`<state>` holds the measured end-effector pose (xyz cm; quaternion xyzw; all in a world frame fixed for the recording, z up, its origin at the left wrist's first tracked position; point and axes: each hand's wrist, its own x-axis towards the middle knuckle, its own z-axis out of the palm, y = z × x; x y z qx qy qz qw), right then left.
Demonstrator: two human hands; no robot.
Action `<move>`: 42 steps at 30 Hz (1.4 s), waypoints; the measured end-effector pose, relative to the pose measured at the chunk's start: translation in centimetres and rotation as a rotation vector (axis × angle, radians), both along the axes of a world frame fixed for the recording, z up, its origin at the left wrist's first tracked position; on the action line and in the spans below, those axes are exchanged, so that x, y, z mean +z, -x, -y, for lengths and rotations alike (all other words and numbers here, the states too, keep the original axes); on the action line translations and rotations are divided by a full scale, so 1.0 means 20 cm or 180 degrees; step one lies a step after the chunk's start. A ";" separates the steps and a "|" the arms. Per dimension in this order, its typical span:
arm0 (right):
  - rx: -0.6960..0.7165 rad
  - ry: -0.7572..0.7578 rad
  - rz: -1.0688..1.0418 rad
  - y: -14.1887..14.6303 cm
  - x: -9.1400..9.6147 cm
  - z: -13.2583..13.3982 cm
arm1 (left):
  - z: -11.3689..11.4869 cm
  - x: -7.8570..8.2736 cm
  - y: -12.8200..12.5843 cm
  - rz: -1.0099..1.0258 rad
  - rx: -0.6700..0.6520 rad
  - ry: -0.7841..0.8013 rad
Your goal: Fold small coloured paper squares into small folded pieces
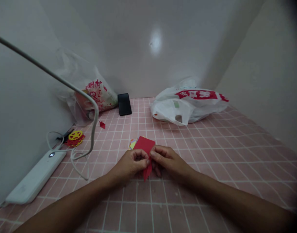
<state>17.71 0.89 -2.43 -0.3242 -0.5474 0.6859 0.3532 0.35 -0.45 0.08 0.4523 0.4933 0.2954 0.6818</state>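
Folded red paper (147, 171) is pinched between both hands, its pointed end hanging down toward me. My left hand (135, 162) grips it from the left with thumb and curled fingers. From the other side my right hand (166, 158) closes thumb and forefinger on its edge. Just beyond the fingers is a flat red sheet (145, 143); whether it joins the folded piece cannot be made out. Partly covered under it, patterned and yellow paper (132, 144) pokes out at the left.
A small folded red paper piece (102, 125) and yellow and red cutouts (75, 137) lie left. A white power strip (37, 176) trails a looping cable (96, 113). A black phone (124, 104) and plastic bags (100, 94) (187, 103) sit along the back wall.
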 end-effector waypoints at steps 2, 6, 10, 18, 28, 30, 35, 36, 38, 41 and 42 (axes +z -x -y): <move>-0.0074 -0.0093 0.0183 0.00 0.00 0.00 | 0.00 -0.01 0.00 -0.0151 -0.0100 -0.0060; -0.0061 -0.0211 0.0509 0.00 0.01 0.01 | -0.01 -0.02 0.01 -0.0261 -0.0254 -0.0180; -0.0016 0.0104 0.0237 0.00 0.01 0.01 | -0.02 -0.01 0.01 -0.0025 -0.0295 -0.0099; -0.0034 0.0056 0.0410 0.00 -0.01 0.01 | -0.01 -0.03 0.01 -0.0069 -0.0232 -0.0089; -0.0141 0.0062 0.0344 -0.01 0.04 0.00 | -0.03 -0.02 0.03 -0.0075 -0.0610 -0.0059; -0.0109 0.0031 0.0346 -0.01 0.03 0.00 | -0.03 -0.02 0.03 -0.0085 -0.0629 -0.0078; -0.0101 -0.0068 0.0474 -0.01 0.02 0.01 | -0.02 -0.02 0.03 -0.0159 -0.0635 -0.0124; -0.0159 -0.0054 0.0462 -0.01 0.02 0.02 | -0.03 -0.02 0.03 -0.0137 -0.0639 -0.0130; -0.0270 -0.0030 0.0431 -0.01 0.03 0.02 | -0.03 -0.02 0.03 -0.0092 -0.0663 -0.0095; -0.0386 0.0013 0.0351 -0.01 0.05 0.02 | -0.03 -0.02 0.03 -0.0052 -0.0633 -0.0008; -0.0419 0.0022 0.0317 -0.01 0.05 0.02 | -0.03 -0.02 0.03 -0.0029 -0.0607 0.0004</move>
